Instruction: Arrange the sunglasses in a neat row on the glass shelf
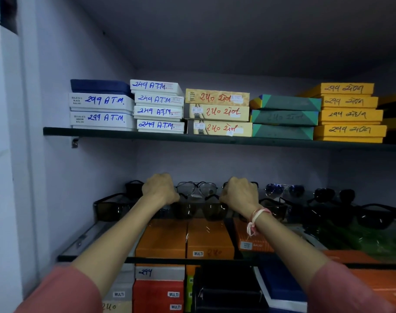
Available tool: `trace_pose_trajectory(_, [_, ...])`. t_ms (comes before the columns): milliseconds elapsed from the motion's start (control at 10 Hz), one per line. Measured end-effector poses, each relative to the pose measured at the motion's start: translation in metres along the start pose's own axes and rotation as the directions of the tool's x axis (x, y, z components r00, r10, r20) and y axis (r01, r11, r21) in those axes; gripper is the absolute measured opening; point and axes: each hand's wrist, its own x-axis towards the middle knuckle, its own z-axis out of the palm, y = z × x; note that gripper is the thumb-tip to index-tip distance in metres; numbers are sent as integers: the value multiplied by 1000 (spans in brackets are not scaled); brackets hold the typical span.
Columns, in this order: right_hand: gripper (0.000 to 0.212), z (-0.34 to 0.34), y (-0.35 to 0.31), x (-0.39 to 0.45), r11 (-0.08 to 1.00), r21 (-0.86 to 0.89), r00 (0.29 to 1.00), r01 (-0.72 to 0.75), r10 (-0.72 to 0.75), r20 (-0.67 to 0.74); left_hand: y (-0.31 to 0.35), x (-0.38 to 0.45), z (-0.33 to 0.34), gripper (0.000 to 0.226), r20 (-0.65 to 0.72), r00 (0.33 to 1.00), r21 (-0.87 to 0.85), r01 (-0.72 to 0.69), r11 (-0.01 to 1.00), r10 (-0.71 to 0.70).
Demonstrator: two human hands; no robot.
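Several sunglasses stand in two rows on the glass shelf [84, 242]. My left hand [159, 188] and my right hand [240, 192] are closed on the two temple arms of a dark brown-lensed pair [199, 210] in the front row. Behind it, between my hands, sits a thin wire aviator pair [196, 188]. A dark square pair [112, 207] stands at the front left. Blue-tinted aviators [283, 190] and black pairs [335, 194] line the back right, and more black pairs [378, 216] fill the front right.
An upper shelf [57, 131] carries stacks of labelled white, yellow, green and orange boxes. Orange boxes [185, 238] show through the glass below, with more boxes under the shelf edge. A lilac wall closes the left side.
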Motion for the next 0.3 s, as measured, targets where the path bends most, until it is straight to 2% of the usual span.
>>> trace_pose_trajectory(100, [32, -13, 5, -12, 999, 34, 1000, 8, -7, -12, 1, -15, 0, 46, -121, 993, 32, 11, 999, -7])
trace_pose_trajectory(200, [31, -49, 22, -37, 989, 141, 995, 54, -41, -92, 3, -45, -2, 40, -397, 909, -89, -176, 980, 127])
trace_pose_trajectory(300, [37, -99, 53, -68, 939, 339, 973, 64, 16, -230, 16, -86, -3, 32, -692, 633, -116, -571, 813, 346])
